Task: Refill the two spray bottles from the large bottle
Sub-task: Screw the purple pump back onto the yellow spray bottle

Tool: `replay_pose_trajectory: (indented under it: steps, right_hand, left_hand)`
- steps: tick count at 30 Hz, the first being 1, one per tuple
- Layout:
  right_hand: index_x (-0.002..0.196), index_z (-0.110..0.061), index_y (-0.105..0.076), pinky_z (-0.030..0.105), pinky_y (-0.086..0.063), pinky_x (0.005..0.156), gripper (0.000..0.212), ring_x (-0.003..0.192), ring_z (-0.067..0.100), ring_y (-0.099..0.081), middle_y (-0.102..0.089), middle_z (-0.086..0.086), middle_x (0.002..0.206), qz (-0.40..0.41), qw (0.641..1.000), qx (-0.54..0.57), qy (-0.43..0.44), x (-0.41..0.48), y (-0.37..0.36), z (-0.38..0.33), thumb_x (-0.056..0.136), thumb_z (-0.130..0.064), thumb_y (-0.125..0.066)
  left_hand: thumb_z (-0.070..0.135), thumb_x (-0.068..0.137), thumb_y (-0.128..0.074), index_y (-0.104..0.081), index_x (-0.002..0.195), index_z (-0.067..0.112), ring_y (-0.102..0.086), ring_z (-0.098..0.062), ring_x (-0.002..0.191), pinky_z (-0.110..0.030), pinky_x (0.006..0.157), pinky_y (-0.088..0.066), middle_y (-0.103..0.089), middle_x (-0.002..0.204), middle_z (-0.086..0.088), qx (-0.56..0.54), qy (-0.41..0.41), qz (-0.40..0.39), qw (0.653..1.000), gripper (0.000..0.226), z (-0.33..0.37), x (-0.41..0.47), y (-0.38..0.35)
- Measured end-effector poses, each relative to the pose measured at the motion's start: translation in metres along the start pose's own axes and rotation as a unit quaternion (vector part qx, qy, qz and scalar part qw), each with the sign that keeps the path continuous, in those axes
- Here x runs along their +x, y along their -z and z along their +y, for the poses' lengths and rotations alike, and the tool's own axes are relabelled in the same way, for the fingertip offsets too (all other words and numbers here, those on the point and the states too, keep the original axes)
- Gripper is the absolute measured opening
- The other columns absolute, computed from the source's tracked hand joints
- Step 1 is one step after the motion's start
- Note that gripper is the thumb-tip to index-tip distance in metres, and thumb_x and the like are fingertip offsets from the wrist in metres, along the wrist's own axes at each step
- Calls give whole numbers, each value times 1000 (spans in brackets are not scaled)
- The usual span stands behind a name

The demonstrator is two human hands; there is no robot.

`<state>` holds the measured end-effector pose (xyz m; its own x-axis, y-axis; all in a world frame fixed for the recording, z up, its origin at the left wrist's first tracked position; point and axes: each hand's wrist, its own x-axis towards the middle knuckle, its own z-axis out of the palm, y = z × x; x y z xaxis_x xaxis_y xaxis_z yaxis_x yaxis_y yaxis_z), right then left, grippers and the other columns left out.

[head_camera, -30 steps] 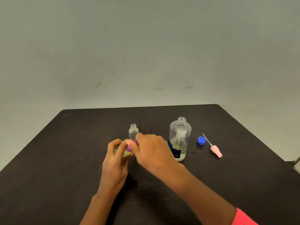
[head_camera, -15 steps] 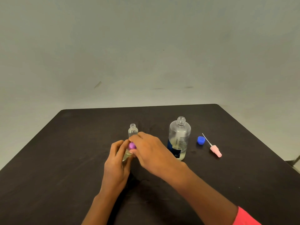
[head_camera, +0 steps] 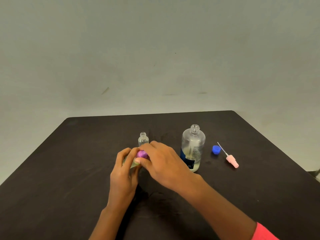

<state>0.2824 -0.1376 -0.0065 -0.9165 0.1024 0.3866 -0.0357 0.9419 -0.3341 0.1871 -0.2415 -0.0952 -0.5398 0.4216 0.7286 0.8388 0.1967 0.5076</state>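
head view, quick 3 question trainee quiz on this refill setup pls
1. True or false: the large bottle has its cap on.
2. What lies on the table just right of the blue cap? A) pink spray head B) funnel C) scissors
3. Fill in: the right hand pinches the ___ spray top on the small bottle that the left hand holds.
Key: 1 false; 2 A; 3 purple.

worn: coral-pink sleeve (head_camera: 265, 233), right arm, ends above forearm | left hand (head_camera: 123, 172): bare | right hand (head_camera: 164, 163): bare | forearms: bare
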Motion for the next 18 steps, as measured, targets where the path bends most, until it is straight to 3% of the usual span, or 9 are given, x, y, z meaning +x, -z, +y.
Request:
replay_pose_trajectory:
  steps: [4, 7, 9, 14, 16, 18]
  right_hand:
    - [117, -10, -52, 23, -41, 73, 23, 87, 17, -54, -57, 9, 108, 0, 998, -5, 57, 1, 9, 3, 95, -16, -52]
    - [108, -10, -54, 11, -30, 59, 28, 76, 11, -47, -60, 6, 98, 10, 1000, -9, 12, 4, 11, 1, 98, -34, -43]
    - [98, -12, -58, 12, -23, 51, 40, 67, 10, -45, -59, 2, 82, 27, 997, -63, -25, 5, 7, 1, 98, -45, -36]
    - [63, -15, -58, 26, -37, 54, 68, 56, 13, -52, -49, -3, 55, 20, 993, -88, -83, 5, 5, 8, 91, -64, -19]
    - [79, -19, -58, 25, -34, 56, 60, 64, 14, -55, -57, -3, 67, 7, 994, -91, -57, 4, 9, 9, 91, -63, -20]
    - [114, -23, -51, 25, -41, 66, 44, 84, 15, -59, -61, -2, 96, -5, 999, -53, -11, 2, 12, 9, 93, -57, -33]
  left_hand:
    - [-8, 70, -73, -52, 126, 5, -45, -3, 107, -3, 91, -37, -50, 119, -10, 1, 16, 4, 1000, 61, -5, -1, -3]
    - [-9, 68, -74, -52, 125, 10, -42, -2, 107, 0, 92, -33, -51, 118, -13, 11, 8, 8, 1000, 64, -1, 0, -2]
    - [-10, 67, -74, -47, 125, 14, -41, -2, 108, -1, 93, -32, -51, 118, -15, 15, -3, 13, 1000, 68, 1, -1, -1]
    - [-8, 65, -76, -45, 127, 15, -42, -3, 109, -13, 90, -42, -51, 120, -12, 23, -10, 5, 1000, 73, -1, -1, -3]
    - [-8, 68, -74, -47, 127, 15, -42, -1, 108, -5, 91, -38, -48, 121, -5, 12, -9, 5, 1000, 69, 0, -1, -3]
    - [-7, 71, -72, -49, 127, 17, -43, 0, 105, 0, 90, -35, -47, 120, -4, 4, -2, 3, 1000, 65, 0, -1, -4]
